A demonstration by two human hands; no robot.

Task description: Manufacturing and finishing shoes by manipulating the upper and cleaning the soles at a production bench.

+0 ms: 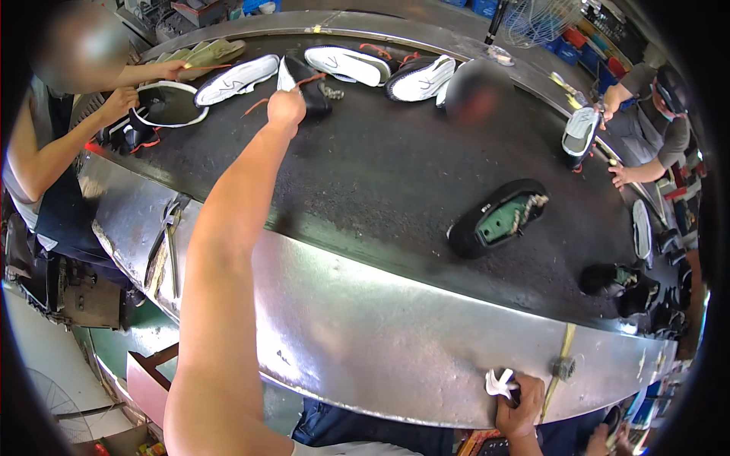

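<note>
Head: black shoe (310, 90) toe-right, L-R axis

Black shoe (308, 87) with orange laces, upright on dark belt.

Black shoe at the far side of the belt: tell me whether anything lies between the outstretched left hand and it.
Nothing visible does. The left hand is already at the black shoe, its fingers pinching the orange lace beside the shoe. The white soles lie off to the side on the dark belt, not in between.
</note>
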